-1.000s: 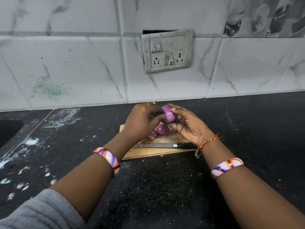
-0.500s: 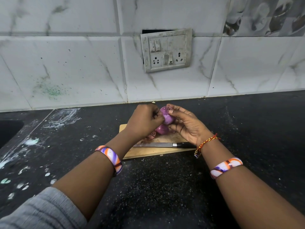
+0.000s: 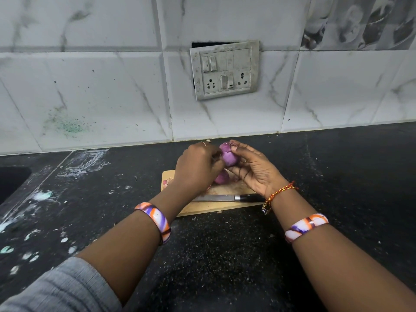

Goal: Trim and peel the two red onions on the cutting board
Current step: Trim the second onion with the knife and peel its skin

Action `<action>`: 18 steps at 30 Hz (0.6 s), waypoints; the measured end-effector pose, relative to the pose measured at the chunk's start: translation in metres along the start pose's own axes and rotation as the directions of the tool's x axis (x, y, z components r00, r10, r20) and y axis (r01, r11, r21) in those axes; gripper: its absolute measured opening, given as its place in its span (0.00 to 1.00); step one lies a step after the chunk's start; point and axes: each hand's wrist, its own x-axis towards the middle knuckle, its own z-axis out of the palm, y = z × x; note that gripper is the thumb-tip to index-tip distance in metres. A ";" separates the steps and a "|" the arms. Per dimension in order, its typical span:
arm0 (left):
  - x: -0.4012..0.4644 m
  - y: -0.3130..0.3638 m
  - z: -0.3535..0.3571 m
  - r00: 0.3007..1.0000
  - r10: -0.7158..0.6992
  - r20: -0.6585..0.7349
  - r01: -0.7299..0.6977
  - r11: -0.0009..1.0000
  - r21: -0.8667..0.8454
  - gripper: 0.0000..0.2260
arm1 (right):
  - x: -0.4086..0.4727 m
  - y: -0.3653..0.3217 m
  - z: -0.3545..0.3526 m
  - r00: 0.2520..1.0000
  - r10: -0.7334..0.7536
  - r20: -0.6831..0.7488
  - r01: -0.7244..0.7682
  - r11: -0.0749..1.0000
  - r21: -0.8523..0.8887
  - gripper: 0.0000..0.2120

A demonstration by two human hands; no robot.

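Note:
I hold one purple-red onion (image 3: pixel 228 155) in the air above the wooden cutting board (image 3: pixel 216 208). My right hand (image 3: pixel 254 170) cups it from the right, thumb near a flap of dark skin at its top. My left hand (image 3: pixel 198 167) has its fingers curled against the onion's left side, pinching at its skin. The second onion (image 3: pixel 221 178) lies on the board just below, partly hidden by my left hand. A knife (image 3: pixel 227 198) with a black handle lies flat across the board's near part, blade pointing left.
Bits of onion skin (image 3: pixel 166 183) lie on the board's left end. The black speckled counter (image 3: pixel 213 255) runs to a tiled wall with a switch and socket plate (image 3: pixel 224 69). A sink edge (image 3: pixel 11 181) sits at far left, with white smears nearby.
Both hands have kept the onion raised over the board, turning it slightly. A flap of dark skin now shows at its top by my right thumb.

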 end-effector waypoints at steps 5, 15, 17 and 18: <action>0.003 0.002 -0.003 0.999 -0.004 -0.040 0.005 1.000 0.021 0.13 | 0.000 0.001 0.001 1.000 0.025 0.008 -0.025 1.000 -0.002 0.06; -0.002 0.002 -0.003 0.999 -0.011 -0.038 0.010 0.999 -0.040 0.14 | 0.001 0.003 0.002 1.000 0.028 0.004 -0.028 0.999 -0.018 0.06; -0.002 0.003 -0.003 0.998 -0.037 -0.043 0.032 0.995 -0.097 0.12 | 0.002 0.003 0.002 1.000 0.025 0.001 -0.025 0.999 -0.034 0.06; -0.001 0.004 -0.003 0.998 -0.047 -0.045 0.041 0.992 -0.117 0.10 | 0.003 0.004 0.002 1.000 0.024 0.002 -0.024 0.999 -0.037 0.06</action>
